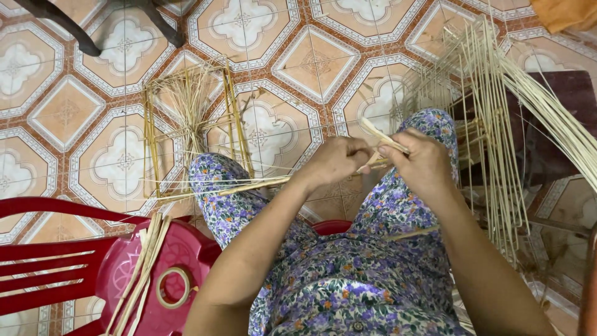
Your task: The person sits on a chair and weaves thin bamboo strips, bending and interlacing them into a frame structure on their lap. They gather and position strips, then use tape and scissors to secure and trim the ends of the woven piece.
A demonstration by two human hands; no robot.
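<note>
Flat bamboo strip [379, 134] is being pinched over the knees by left hand [336, 163] and right hand [423, 163], fingers pressed together. Strip tail is trailing leftward of the grip; pinches are best being kept close, limiting buckling.

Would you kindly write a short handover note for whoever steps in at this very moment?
Left hand: closed on a thin bamboo strip that runs out across the left knee.
Right hand: fingers pinch the same strip's near end, a split piece sticking up.
Nearby: a bamboo frame lies on the tiled floor; a standing bundle of slivers on the right; flat strips and a tape roll on the red stool.
Done: many slivers already cut.
Left: the strip in hand is only partly split.
</note>
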